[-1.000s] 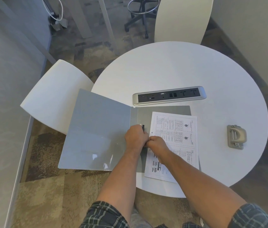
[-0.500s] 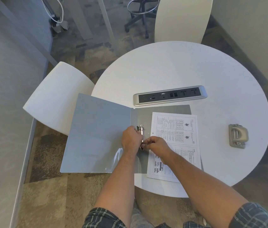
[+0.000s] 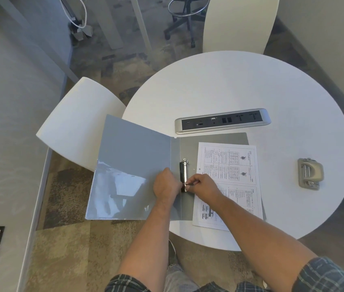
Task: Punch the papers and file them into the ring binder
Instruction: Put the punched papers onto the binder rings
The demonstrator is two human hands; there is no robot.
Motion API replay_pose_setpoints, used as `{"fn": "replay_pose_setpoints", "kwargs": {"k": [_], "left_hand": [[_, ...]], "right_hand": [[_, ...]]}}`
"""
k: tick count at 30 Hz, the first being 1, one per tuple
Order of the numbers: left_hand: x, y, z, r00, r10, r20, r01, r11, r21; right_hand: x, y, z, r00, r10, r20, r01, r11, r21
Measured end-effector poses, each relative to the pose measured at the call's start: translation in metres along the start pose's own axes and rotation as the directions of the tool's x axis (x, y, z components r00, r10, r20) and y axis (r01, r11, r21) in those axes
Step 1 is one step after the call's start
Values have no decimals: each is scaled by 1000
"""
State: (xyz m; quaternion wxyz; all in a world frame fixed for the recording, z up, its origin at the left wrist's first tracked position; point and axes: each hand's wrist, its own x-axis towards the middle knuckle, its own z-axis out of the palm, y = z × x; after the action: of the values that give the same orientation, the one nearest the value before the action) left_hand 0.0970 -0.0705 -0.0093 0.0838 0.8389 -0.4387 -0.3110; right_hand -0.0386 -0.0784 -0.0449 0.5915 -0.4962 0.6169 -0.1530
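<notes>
So the grey ring binder [image 3: 137,165] is lying open at the near-left edge of the round white tabletop [image 3: 240,85], with its front cover hanging out past the edge toward a white chair [image 3: 78,123]. The metal ring mechanism [image 3: 184,171] sits along the spine, pretty much dead centre between the two hands.

The left hand [image 3: 165,184] rests on the binder just left of the mechanism, fingers curled in toward its lower end, but honestly the view doesn't show whether they're actually gripping it. The right hand [image 3: 203,186] comes in from the other side, and its fingers [image 3: 192,182] are pinching the lower ring of the mechanism.

The printed papers [image 3: 230,182] lie flat on the binder's back cover, just right of the mechanism, with the near corner sticking out past the cover. One punched hole shows near their left edge. The right forearm crosses over the lower part of the sheets.

The grey hole punch [image 3: 310,173] sits by itself well off to the right on the tabletop. A silver power and data socket strip [image 3: 222,121] is set into the tabletop just behind the binder.
</notes>
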Motion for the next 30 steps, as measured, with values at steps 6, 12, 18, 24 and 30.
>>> {"fn": "replay_pose_setpoints", "kwargs": {"k": [6, 12, 18, 24, 30], "left_hand": [[-11, -13, 18, 974, 159, 159, -145, 985, -95], [-12, -24, 21, 974, 194, 114, -169, 965, -199], [-8, -28, 17, 976, 151, 157, -100, 951, -294], [-37, -15, 12, 990, 133, 39, -123, 975, -183], [-84, -21, 44, 998, -17, 53, 16, 1000, 23]], "right_hand": [[0, -2, -3, 998, 36, 53, -35, 999, -9], [3, -1, -8, 994, 42, 98, -38, 998, -45], [3, 0, -10, 990, 31, 136, -26, 999, -40], [-11, 6, -44, 995, -12, 101, -6, 983, 182], [-25, 48, -90, 914, -111, -391, 42, 982, -182]]}}
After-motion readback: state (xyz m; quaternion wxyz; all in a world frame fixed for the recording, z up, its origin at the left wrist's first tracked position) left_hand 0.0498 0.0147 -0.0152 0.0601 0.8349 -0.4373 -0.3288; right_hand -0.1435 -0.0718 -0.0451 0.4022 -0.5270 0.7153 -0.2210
